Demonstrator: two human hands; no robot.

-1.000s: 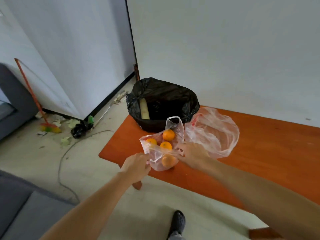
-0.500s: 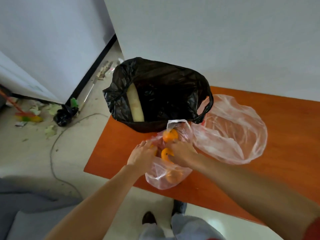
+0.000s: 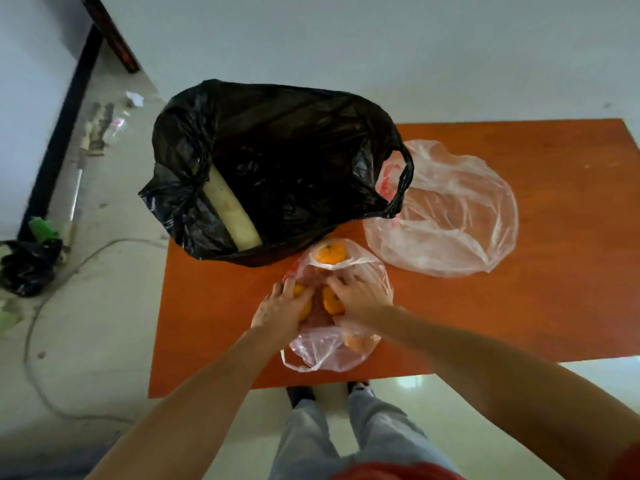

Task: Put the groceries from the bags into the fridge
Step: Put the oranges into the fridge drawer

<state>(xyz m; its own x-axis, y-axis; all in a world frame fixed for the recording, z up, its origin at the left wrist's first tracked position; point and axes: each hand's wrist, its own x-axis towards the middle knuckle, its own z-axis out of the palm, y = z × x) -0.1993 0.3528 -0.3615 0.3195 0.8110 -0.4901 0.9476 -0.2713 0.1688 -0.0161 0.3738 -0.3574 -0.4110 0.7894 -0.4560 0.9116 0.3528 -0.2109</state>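
- At the near edge of the table [image 3: 554,271], the left hand [image 3: 278,311] curls its fingers round an orange [image 3: 304,308] inside the small clear bag [image 3: 322,351].
- The right hand [image 3: 362,296] has its fingers curled on that bag's plastic, beside a second orange [image 3: 331,303].
- A third orange [image 3: 329,254] sits at the bag's mouth.
- Behind stands a black bag [image 3: 294,161] holding a pale vegetable [image 3: 230,209]. A larger clear bag [image 3: 450,209] lies to its right.
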